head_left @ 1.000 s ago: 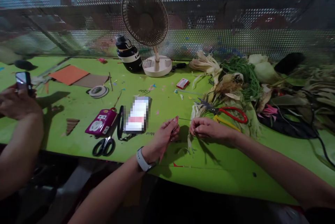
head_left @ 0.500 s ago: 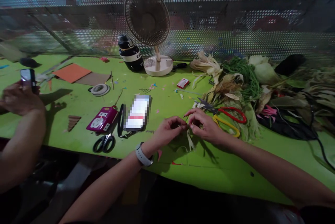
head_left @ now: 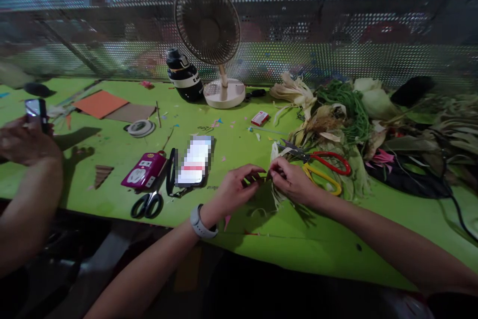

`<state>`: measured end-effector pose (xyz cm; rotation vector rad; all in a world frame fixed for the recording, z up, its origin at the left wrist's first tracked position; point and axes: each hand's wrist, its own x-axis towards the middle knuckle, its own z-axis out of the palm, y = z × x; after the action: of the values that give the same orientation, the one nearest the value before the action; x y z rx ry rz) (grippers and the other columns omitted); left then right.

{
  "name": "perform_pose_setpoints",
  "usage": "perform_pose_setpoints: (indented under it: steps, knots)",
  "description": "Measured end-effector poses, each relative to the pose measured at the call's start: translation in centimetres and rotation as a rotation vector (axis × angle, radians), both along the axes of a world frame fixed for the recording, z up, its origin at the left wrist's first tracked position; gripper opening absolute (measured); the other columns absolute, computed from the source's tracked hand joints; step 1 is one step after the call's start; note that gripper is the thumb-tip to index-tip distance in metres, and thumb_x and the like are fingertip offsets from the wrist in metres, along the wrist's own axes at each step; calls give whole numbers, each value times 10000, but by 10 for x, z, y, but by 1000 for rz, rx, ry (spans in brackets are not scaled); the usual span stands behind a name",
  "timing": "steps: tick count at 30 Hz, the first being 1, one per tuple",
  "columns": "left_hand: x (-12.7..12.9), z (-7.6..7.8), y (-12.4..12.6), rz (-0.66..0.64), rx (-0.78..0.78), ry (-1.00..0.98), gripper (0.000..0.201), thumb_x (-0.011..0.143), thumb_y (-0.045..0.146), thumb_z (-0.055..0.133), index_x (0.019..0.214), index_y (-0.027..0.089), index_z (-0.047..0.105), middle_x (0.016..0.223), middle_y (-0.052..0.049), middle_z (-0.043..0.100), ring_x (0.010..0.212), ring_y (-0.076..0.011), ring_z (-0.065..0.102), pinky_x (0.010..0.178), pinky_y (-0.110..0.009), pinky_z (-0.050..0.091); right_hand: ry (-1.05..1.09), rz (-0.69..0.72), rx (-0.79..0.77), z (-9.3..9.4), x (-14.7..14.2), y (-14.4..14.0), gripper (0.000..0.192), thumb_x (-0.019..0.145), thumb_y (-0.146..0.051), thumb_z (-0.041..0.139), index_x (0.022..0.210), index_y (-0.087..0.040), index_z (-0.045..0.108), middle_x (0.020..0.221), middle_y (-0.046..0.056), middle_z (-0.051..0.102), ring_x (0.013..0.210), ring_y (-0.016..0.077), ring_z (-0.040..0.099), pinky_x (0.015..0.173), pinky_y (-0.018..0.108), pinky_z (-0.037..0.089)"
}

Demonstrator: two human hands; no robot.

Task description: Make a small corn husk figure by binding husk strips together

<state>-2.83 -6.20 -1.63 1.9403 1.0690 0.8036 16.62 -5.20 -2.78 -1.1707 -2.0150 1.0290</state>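
Note:
My right hand (head_left: 293,182) is closed in a pinch on pale, thin corn husk strips (head_left: 276,199), which hang down towards the table from its fingertips. Just left of it, my left hand (head_left: 239,189) has its thumb and fingers apart, the fingertips close to the strips; I see nothing held in it. A grey watch (head_left: 201,222) is on the left wrist. Beyond my right hand lie scissors with red and yellow handles (head_left: 328,162), blades apart, beside a heap of dried husks (head_left: 317,122).
On the green table (head_left: 239,244) lie a phone (head_left: 194,162), a purple pouch (head_left: 144,172), black scissors (head_left: 147,204) and a tape roll (head_left: 141,128). A fan (head_left: 224,92) and a dark bottle (head_left: 184,80) stand behind. At left, another person's hand (head_left: 28,142) holds a phone.
My left fingers have opened and come away from the right hand's fingertips. My right hand keeps its pinch, and the husk strips below it have shifted.

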Motion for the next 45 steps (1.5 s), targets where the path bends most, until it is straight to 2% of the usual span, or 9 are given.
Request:
perform_pose_setpoints:
  steps: [6, 10, 13, 17, 24, 29, 36, 40, 45]
  knots:
    - [4, -7, -6, 84, 303, 300, 217, 859, 159, 485, 1030, 169, 617, 948, -82, 672, 841, -180, 621, 765, -328, 496, 31, -4, -23, -7, -4, 0, 103, 888, -293, 444, 917, -204, 487, 735, 10, 578, 674, 148, 538, 626, 271, 388]
    - [4, -12, -11, 34, 454, 375, 223, 917, 203, 422, 1038, 164, 606, 934, -82, 668, 828, -171, 613, 749, -312, 492, 84, -43, -78, -10, -4, 1, 145, 892, -325, 461, 932, -200, 523, 749, 13, 591, 680, 149, 539, 634, 274, 387]
    - [3, -14, -12, -21, 538, 442, 234, 920, 186, 408, 1037, 159, 609, 957, -89, 667, 845, -174, 612, 722, -299, 496, 138, -59, -169, -13, -3, 2, 198, 901, -330, 445, 1024, -198, 525, 716, -4, 576, 607, 131, 504, 594, 263, 377]
    - [2, -12, -12, -76, 564, 484, 240, 910, 161, 411, 1020, 166, 624, 966, -89, 663, 857, -169, 608, 723, -289, 506, 136, -39, -222, -15, -4, 2, 271, 915, -313, 414, 1134, -194, 519, 717, -3, 584, 586, 128, 502, 581, 262, 381]
    - [5, -14, -9, -120, 538, 492, 306, 920, 162, 397, 1182, 173, 556, 1013, -94, 658, 888, -171, 611, 766, -313, 524, 52, -68, -134, -21, -4, 4, 313, 888, -243, 441, 1166, -185, 571, 840, 58, 653, 801, 188, 596, 768, 346, 437]
    - [7, -13, -6, -131, 536, 527, 269, 921, 183, 399, 1119, 160, 579, 969, -86, 660, 842, -173, 610, 708, -287, 505, 28, -73, -121, -27, -3, 7, 420, 882, -251, 434, 1283, -167, 522, 783, 68, 640, 815, 218, 593, 808, 395, 453]
    - [7, -14, -3, -171, 489, 488, 254, 902, 165, 417, 1076, 190, 600, 897, -72, 638, 791, -165, 585, 683, -274, 475, -41, -82, -154, -20, -5, 8, 473, 879, -270, 421, 1320, -115, 502, 882, 120, 664, 863, 250, 600, 857, 448, 445]
    - [7, -11, -1, -267, 618, 613, 258, 914, 168, 400, 1083, 207, 592, 894, -64, 640, 781, -164, 585, 677, -281, 463, -12, -79, -186, -19, -5, 11, 457, 866, -244, 432, 1299, -138, 533, 957, 125, 681, 898, 252, 613, 885, 447, 443]
    - [7, -6, 2, -356, 810, 733, 252, 911, 164, 419, 1119, 187, 559, 913, -69, 652, 770, -172, 597, 619, -280, 458, -14, -112, -206, -13, -7, 11, 489, 844, -244, 464, 1313, -117, 523, 1174, 157, 630, 1092, 270, 567, 980, 433, 398]
